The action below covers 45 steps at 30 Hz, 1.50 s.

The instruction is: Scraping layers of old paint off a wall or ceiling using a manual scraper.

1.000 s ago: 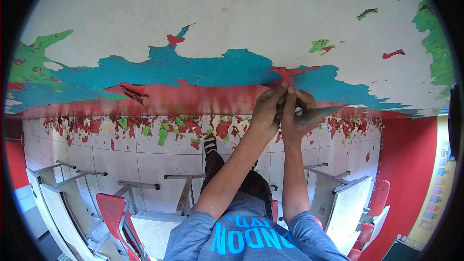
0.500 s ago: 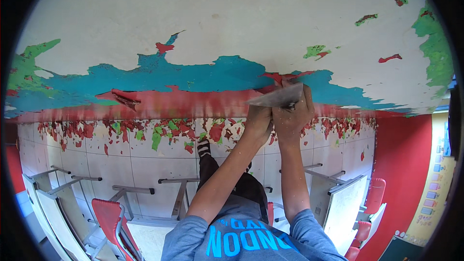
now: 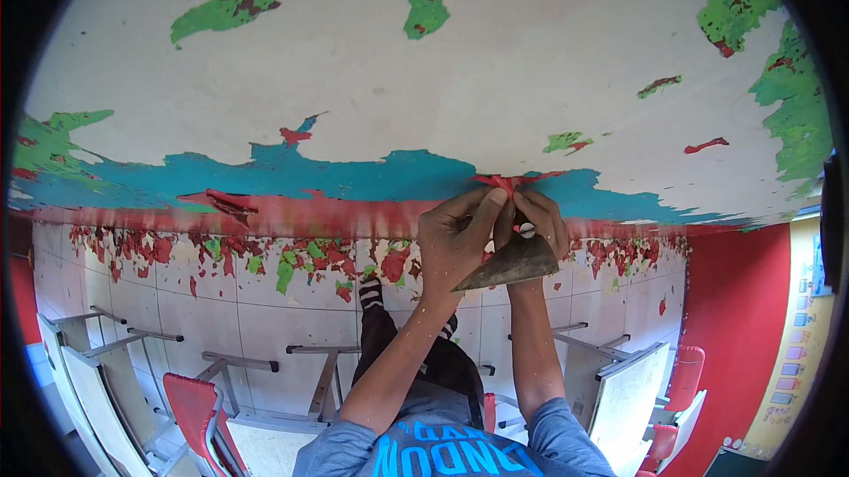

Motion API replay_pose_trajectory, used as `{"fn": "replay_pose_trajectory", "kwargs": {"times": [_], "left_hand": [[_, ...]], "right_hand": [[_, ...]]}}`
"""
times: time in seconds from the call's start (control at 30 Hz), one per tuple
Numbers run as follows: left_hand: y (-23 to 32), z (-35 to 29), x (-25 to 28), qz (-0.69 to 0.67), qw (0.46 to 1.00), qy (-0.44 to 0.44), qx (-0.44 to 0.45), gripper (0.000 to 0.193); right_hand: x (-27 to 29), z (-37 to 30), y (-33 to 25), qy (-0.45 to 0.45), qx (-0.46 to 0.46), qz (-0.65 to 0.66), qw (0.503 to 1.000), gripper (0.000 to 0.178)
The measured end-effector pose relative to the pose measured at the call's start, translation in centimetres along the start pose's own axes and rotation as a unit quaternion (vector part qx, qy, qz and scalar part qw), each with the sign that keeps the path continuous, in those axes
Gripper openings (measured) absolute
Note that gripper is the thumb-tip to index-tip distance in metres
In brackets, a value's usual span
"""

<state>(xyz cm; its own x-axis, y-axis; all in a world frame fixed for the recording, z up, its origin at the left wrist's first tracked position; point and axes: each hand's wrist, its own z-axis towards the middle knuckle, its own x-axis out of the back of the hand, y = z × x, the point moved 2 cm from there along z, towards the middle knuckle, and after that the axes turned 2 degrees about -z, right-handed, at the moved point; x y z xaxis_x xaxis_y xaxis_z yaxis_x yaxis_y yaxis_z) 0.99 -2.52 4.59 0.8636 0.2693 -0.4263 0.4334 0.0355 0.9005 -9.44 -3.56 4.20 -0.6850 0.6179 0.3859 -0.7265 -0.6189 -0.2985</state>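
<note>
A wall [image 3: 354, 79] fills the upper view, its blue paint band [image 3: 345, 176] broken by bare off-white surface. At the band's upper edge, a loose flap of red-backed paint [image 3: 503, 183] stands off the wall. My left hand [image 3: 455, 234] pinches this flap between thumb and fingers. Right beside it, my right hand [image 3: 541, 219] has its fingertips at the same flap. A broad metal scraper [image 3: 511, 263] is tucked in that right hand, its dark triangular blade pointing down toward my left wrist. The scraper's handle is mostly hidden by the fingers.
Red, green and white paint flakes [image 3: 287, 256] litter the tiled floor along the wall's foot. Another peeled red flap [image 3: 232, 205] hangs to the left. Red chairs [image 3: 190, 402] and tables [image 3: 632, 393] stand behind me on both sides.
Both hands have come closer together at the red flap, and my left hand now pinches it. The scraper blade has swung down from beside the wall. My view has tilted slightly upward.
</note>
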Motion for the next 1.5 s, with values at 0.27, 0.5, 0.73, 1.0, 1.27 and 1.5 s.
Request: {"fn": "replay_pose_trajectory", "kwargs": {"times": [0.27, 0.5, 0.73, 1.0, 1.27, 1.5], "left_hand": [[-0.8, -0.3, -1.7, -0.182, 0.981, 0.017, 0.060, 0.016], [-1.8, -1.1, -1.8, -0.166, 0.986, 0.015, -0.028, 0.008], [-1.6, -1.1, -1.4, -0.168, 0.984, 0.055, -0.002, 0.012], [-0.9, -1.1, -0.7, 0.106, 0.953, -0.052, -0.279, 0.016], [0.0, -0.4, -1.9, 0.286, 0.899, 0.023, -0.331, 0.030], [0.7, -0.5, -2.8, 0.294, 0.927, 0.036, -0.230, 0.017]], "right_hand": [[0.4, -0.1, 0.2, -0.033, -0.026, 0.030, 0.999, 0.022], [0.9, -0.2, 0.8, -0.044, -0.011, 0.032, 0.998, 0.022], [0.6, -0.5, 0.7, -0.018, -0.020, 0.042, 0.999, 0.027], [0.9, -0.7, 0.5, -0.031, -0.097, 0.041, 0.994, 0.020], [0.1, -1.9, 0.8, 0.025, -0.179, 0.131, 0.975, 0.014], [0.9, -2.8, 0.3, -0.014, -0.226, 0.151, 0.962, 0.016]]}}
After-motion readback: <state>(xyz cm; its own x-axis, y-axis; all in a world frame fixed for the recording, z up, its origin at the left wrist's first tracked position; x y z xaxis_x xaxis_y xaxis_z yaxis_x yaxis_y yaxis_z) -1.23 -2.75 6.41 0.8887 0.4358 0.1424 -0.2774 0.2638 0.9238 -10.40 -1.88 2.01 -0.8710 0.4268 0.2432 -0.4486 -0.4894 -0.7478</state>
